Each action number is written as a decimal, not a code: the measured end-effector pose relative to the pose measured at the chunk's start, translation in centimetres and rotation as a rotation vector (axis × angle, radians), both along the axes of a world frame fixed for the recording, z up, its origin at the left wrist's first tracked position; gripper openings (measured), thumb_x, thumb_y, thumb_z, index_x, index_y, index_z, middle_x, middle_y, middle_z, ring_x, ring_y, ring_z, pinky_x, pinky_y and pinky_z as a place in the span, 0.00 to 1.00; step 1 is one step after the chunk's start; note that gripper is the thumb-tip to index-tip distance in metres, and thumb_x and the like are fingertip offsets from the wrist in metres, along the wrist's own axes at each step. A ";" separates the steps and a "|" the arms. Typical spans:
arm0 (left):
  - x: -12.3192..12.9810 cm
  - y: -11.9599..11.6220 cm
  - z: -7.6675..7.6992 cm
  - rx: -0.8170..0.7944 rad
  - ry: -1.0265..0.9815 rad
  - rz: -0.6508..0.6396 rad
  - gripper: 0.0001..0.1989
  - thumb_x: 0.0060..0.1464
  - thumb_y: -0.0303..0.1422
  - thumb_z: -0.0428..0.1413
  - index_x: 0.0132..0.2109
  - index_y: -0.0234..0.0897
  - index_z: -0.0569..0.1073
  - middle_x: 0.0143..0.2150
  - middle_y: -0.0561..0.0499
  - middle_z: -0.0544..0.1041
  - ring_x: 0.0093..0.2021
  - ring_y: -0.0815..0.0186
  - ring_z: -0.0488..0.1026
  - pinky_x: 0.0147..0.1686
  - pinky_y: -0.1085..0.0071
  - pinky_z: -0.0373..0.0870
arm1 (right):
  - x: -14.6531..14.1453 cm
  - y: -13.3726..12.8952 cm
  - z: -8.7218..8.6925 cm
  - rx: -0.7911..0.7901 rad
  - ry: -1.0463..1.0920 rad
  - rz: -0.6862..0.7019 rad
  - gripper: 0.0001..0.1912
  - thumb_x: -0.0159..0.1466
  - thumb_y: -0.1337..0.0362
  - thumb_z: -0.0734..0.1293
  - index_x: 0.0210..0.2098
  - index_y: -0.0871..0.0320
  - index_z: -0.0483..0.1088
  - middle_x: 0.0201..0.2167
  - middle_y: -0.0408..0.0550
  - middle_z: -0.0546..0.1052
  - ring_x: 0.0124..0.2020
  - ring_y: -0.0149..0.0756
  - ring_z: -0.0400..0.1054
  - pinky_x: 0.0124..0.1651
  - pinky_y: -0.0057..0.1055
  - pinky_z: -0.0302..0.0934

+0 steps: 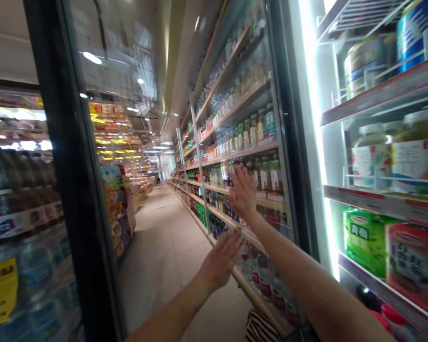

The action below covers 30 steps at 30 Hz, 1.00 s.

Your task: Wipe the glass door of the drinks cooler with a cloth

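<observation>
A glass door [146,80] with a dark frame [57,142] stands swung out from a lit drinks cooler. My right hand [243,192] is raised before the glass, fingers stretched and somewhat apart. Below and left of it, my left hand [223,259] reaches forward with its fingers extended. Neither hand holds anything. I cannot tell whether the fingertips touch the glass. Rows of bottles [248,133] on shelves appear behind the hands, through the glass.
On the right, cooler shelves [378,199] hold cans [364,64], bottles [371,152], a green carton [365,237] and a red carton [413,270]. Stacked bottled drinks [24,256] with a yellow sign [2,292] stand at left. The aisle floor [160,228] runs ahead.
</observation>
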<state>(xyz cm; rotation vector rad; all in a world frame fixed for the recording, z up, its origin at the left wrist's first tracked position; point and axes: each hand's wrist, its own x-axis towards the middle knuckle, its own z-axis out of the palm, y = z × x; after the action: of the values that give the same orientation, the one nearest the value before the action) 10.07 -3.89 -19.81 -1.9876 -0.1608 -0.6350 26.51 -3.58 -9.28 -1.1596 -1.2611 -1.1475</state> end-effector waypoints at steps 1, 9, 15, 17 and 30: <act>-0.5 0.1 -0.7 0.007 0.058 0.001 0.25 0.58 0.34 0.43 0.62 0.32 0.55 0.66 0.47 0.53 0.65 0.59 0.47 0.62 0.61 0.45 | 0.0 0.0 -0.1 -0.004 -0.006 -0.009 0.24 0.64 0.63 0.52 0.59 0.57 0.57 0.62 0.53 0.57 0.66 0.41 0.41 0.64 0.48 0.39; -10.3 1.9 10.9 -0.036 -0.703 0.139 0.31 0.58 0.30 0.44 0.66 0.36 0.43 0.67 0.42 0.48 0.66 0.53 0.41 0.61 0.52 0.46 | 0.0 0.1 -0.4 -0.011 0.002 -0.007 0.24 0.63 0.63 0.53 0.58 0.57 0.58 0.62 0.52 0.58 0.66 0.40 0.41 0.64 0.47 0.38; -12.4 1.0 3.5 0.036 0.071 0.028 0.26 0.58 0.30 0.43 0.64 0.42 0.52 0.64 0.53 0.57 0.66 0.66 0.45 0.64 0.65 0.43 | 0.1 0.1 -1.1 0.006 -0.022 -0.009 0.25 0.62 0.63 0.54 0.59 0.55 0.57 0.62 0.52 0.57 0.66 0.41 0.42 0.64 0.48 0.39; -13.2 1.4 4.0 0.017 0.079 0.021 0.26 0.58 0.32 0.43 0.64 0.42 0.52 0.63 0.54 0.59 0.65 0.66 0.47 0.64 0.66 0.43 | 0.2 0.1 -1.1 0.027 -0.035 -0.017 0.24 0.62 0.63 0.54 0.58 0.56 0.58 0.62 0.52 0.58 0.66 0.41 0.43 0.63 0.48 0.40; -18.7 0.5 0.0 0.001 0.255 0.048 0.22 0.59 0.34 0.42 0.61 0.44 0.58 0.65 0.58 0.55 0.66 0.68 0.46 0.64 0.67 0.40 | 0.1 -0.1 -1.2 0.007 -0.018 0.009 0.24 0.63 0.63 0.53 0.59 0.55 0.57 0.63 0.52 0.57 0.66 0.41 0.42 0.63 0.48 0.41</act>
<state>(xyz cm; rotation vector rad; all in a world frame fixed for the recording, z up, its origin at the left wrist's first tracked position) -8.63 -3.40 -19.79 -2.0377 -0.0527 -0.3459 26.65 -3.71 -10.48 -1.1395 -1.2734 -1.1572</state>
